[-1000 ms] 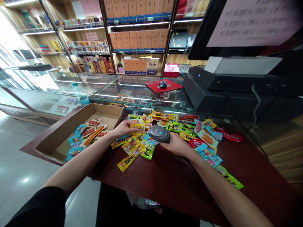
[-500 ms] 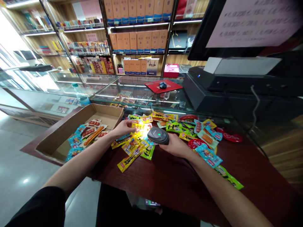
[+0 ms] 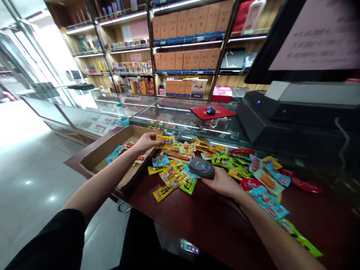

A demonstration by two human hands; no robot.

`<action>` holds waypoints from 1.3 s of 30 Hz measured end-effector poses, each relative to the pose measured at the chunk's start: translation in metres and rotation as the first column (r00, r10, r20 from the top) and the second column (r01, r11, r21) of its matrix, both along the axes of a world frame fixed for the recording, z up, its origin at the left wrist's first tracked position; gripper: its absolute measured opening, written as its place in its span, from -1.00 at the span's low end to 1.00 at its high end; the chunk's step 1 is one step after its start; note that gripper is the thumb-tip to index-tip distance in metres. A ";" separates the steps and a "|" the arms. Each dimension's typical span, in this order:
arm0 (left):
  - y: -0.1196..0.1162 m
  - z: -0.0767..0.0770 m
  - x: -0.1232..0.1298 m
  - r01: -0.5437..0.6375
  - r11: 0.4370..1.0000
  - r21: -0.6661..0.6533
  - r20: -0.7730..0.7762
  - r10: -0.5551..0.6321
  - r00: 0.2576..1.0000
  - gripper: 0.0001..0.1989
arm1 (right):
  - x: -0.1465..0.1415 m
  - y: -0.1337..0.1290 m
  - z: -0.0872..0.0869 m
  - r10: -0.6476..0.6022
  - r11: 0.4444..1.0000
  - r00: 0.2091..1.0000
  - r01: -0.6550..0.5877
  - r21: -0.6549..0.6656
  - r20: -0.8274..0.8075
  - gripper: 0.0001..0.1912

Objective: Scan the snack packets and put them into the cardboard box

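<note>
Two hands [image 3: 144, 141] [image 3: 222, 183], one snack packet [image 3: 165, 140], one barcode scanner [image 3: 201, 167]

Dark red wooden counter [image 3: 213, 221], with a shallow cardboard box [image 3: 112, 161] at the left and bright snack packets [image 3: 222, 161] strewn across the middle and right.

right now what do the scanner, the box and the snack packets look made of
The scanner looks like moulded dark plastic, smooth with a soft sheen. The box seems plain brown cardboard, matte with folded walls. The snack packets look like glossy printed plastic film, crinkled and shiny.
</note>
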State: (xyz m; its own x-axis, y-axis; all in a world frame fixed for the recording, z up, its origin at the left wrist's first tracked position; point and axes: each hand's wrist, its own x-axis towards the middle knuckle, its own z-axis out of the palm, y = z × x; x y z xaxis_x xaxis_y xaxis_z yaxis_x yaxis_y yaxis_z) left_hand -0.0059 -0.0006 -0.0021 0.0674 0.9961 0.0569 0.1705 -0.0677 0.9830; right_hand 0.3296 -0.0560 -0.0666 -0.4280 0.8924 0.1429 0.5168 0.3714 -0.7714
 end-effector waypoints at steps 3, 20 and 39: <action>-0.020 0.024 -0.046 -0.163 0.986 0.023 -0.066 0.164 0.984 -0.56 | -0.002 0.000 -0.001 0.021 1.000 0.999 -0.022 0.017 0.035 -0.63; -0.006 -0.008 -0.002 -0.057 0.994 0.089 -0.245 0.077 0.966 -0.54 | 0.002 0.000 0.005 -0.032 0.999 0.999 0.032 0.000 -0.006 -0.60; 0.032 -0.068 0.061 0.368 0.910 0.194 -0.769 -0.092 0.633 -0.66 | 0.010 0.007 0.001 -0.127 0.991 0.989 0.129 -0.023 0.070 -0.66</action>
State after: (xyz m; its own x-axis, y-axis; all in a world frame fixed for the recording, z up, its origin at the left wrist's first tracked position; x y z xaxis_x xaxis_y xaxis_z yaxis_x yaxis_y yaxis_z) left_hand 0.0556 0.0315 -0.0698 0.4475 0.8767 0.1761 0.7529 -0.4757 0.4548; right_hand 0.3397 -0.0491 -0.0654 -0.3182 0.9436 0.0917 0.6105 0.2780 -0.7417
